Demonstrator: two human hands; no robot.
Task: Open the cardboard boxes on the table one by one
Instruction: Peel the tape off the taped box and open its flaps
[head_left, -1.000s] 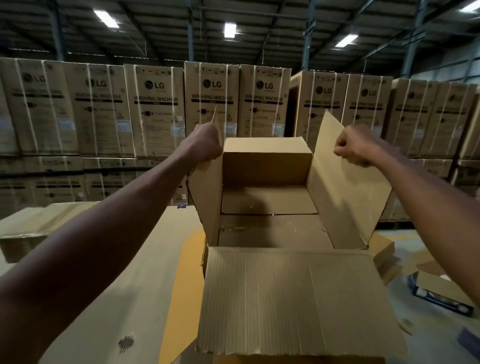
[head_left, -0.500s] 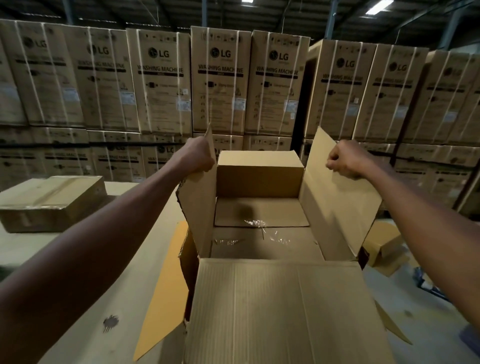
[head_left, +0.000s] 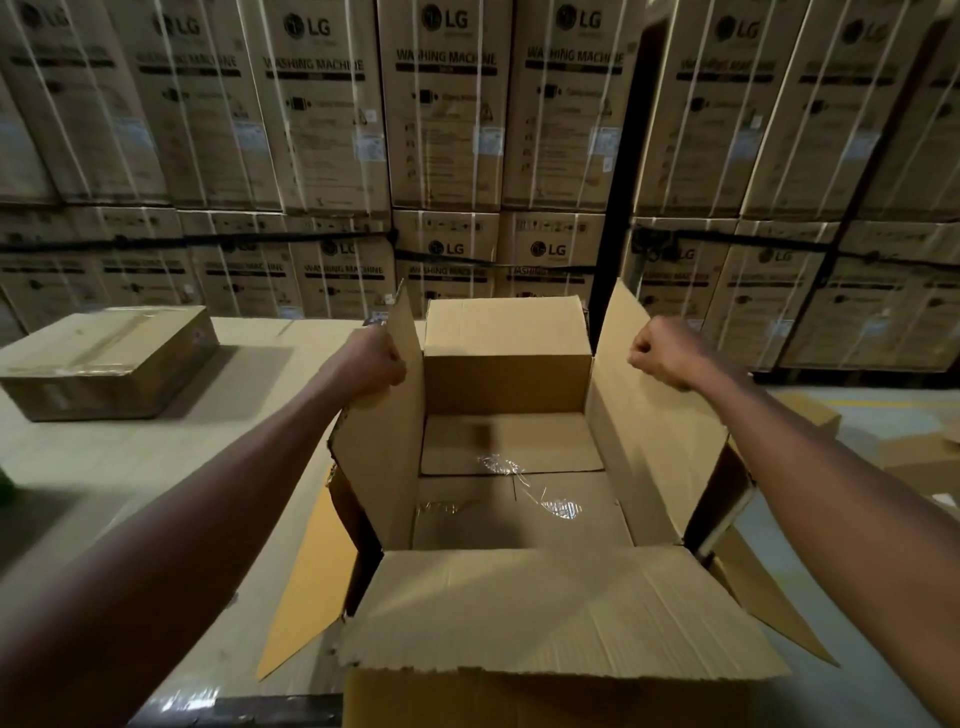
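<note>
A large cardboard box (head_left: 509, 364) stands open in front of me on the table (head_left: 156, 467), all its top flaps raised or folded out. My left hand (head_left: 371, 364) grips the upper edge of the left flap (head_left: 384, 457). My right hand (head_left: 662, 353) grips the upper edge of the right flap (head_left: 649, 447). The near flap (head_left: 561, 613) lies folded toward me. Inside, the bottom flaps show with scraps of clear tape (head_left: 556, 504). A second, flat cardboard box (head_left: 109, 358) sits taped shut at the table's far left.
A wall of stacked LG washing-machine cartons (head_left: 447, 130) stands behind the table. To the right, on the floor, lie loose cardboard pieces (head_left: 914, 457). A yellow-brown sheet (head_left: 306, 582) lies under the open box on the table.
My view has tilted downward and come nearer to the box. Both hands still hold the side flaps, now spread a little wider apart.
</note>
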